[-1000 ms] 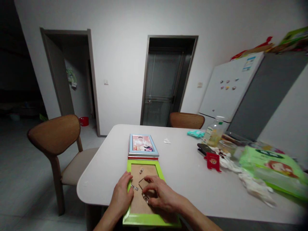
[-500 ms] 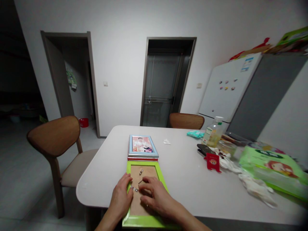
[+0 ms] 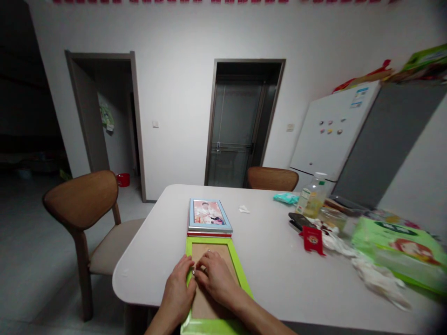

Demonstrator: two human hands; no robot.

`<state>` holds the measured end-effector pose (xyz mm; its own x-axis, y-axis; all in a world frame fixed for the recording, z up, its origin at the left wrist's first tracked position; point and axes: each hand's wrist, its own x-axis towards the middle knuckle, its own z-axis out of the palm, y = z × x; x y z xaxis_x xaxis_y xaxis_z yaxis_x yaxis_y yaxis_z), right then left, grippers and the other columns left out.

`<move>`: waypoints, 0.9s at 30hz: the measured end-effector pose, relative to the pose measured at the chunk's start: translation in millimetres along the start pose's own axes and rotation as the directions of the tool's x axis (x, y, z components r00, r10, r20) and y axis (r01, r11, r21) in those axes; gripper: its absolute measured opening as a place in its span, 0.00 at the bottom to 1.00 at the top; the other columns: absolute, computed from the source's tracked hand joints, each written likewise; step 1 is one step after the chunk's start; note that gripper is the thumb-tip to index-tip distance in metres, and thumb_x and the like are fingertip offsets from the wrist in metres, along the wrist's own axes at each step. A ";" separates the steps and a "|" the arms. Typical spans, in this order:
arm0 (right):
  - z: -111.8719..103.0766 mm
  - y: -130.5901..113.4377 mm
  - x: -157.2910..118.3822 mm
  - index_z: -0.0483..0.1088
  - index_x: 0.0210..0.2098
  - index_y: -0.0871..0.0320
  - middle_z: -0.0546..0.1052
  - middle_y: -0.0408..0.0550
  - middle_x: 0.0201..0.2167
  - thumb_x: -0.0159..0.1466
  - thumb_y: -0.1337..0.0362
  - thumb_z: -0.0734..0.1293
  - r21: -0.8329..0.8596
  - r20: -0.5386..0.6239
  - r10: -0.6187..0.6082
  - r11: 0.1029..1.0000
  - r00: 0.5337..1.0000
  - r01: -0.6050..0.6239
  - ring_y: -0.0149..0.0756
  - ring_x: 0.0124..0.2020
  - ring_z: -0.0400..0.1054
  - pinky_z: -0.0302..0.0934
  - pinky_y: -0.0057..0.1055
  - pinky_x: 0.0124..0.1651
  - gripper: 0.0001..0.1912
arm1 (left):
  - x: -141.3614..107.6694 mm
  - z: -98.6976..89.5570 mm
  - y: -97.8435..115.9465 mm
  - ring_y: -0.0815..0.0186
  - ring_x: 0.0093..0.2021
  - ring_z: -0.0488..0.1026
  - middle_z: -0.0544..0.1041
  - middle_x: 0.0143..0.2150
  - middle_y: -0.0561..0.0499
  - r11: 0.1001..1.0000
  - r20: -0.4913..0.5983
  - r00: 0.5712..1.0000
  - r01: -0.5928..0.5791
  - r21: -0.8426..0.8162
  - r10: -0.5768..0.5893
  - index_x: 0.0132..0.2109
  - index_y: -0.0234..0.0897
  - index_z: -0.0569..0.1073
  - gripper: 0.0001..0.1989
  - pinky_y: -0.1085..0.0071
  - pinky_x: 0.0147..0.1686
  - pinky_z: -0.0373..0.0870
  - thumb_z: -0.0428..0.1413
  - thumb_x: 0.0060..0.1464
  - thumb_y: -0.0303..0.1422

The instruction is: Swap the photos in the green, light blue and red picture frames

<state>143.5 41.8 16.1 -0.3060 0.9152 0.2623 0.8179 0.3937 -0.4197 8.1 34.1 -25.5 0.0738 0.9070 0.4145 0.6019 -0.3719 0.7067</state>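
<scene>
A lime-green picture frame (image 3: 240, 272) lies on the table with its brown backing board (image 3: 209, 309) facing up. My left hand (image 3: 177, 291) grips the frame's left edge, fingers bent over the rim. Just beside its fingertips, my right hand (image 3: 220, 279) is closed in a pinch on a small metal clip (image 3: 193, 271) at the left side of the backing. Most of the clip is covered by the fingers. Another small metal piece (image 3: 208, 251) shows above the right knuckles. Beyond the frame lies a light-blue picture frame (image 3: 226, 223) with a pink picture, stacked on something red.
The white table (image 3: 146, 270) carries, to the right, a bottle (image 3: 310, 197), a black phone-like object (image 3: 296, 222), a red card (image 3: 313, 239), crumpled tissues (image 3: 380, 281) and a green tissue pack (image 3: 398, 242). Wooden chairs stand left (image 3: 84, 197) and behind (image 3: 272, 177).
My right hand has moved left and its fingers have closed at the clip by the frame's left edge, covering metal pieces seen before. The view has tilted up slightly.
</scene>
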 end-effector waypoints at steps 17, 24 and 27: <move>-30.5 68.8 -23.3 0.62 0.47 0.62 0.69 0.53 0.38 0.53 0.67 0.57 -0.118 -0.050 0.315 0.940 0.948 -0.319 0.36 0.39 0.63 0.53 0.27 0.40 0.21 | -0.5 -1.0 3.1 0.62 0.52 0.62 0.68 0.50 0.45 0.999 0.002 0.999 0.049 -0.022 -0.049 0.43 0.34 0.69 0.19 0.62 0.53 0.56 0.48 0.41 0.24; -32.9 37.5 -25.3 0.69 0.31 0.59 0.69 0.52 0.34 0.55 0.60 0.58 -0.208 -0.019 0.177 0.962 0.984 -0.177 0.40 0.38 0.60 0.51 0.31 0.39 0.12 | -0.6 -1.2 2.7 0.62 0.52 0.63 0.69 0.50 0.45 0.999 -0.003 0.999 0.036 -0.030 -0.036 0.43 0.34 0.70 0.18 0.62 0.53 0.56 0.48 0.41 0.24; -27.9 27.8 -26.5 0.68 0.32 0.58 0.69 0.51 0.33 0.55 0.62 0.58 -0.198 0.022 0.158 0.969 0.987 -0.150 0.38 0.36 0.61 0.51 0.30 0.38 0.11 | -0.4 -0.6 2.6 0.62 0.51 0.63 0.68 0.50 0.44 0.999 0.004 0.999 0.032 -0.014 -0.032 0.43 0.33 0.70 0.19 0.62 0.53 0.56 0.47 0.41 0.23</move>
<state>187.9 26.1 21.7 -0.1837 0.9676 0.1734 0.9347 0.2266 -0.2738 9.1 32.6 -23.5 0.0575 0.9192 0.3896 0.5930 -0.3454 0.7274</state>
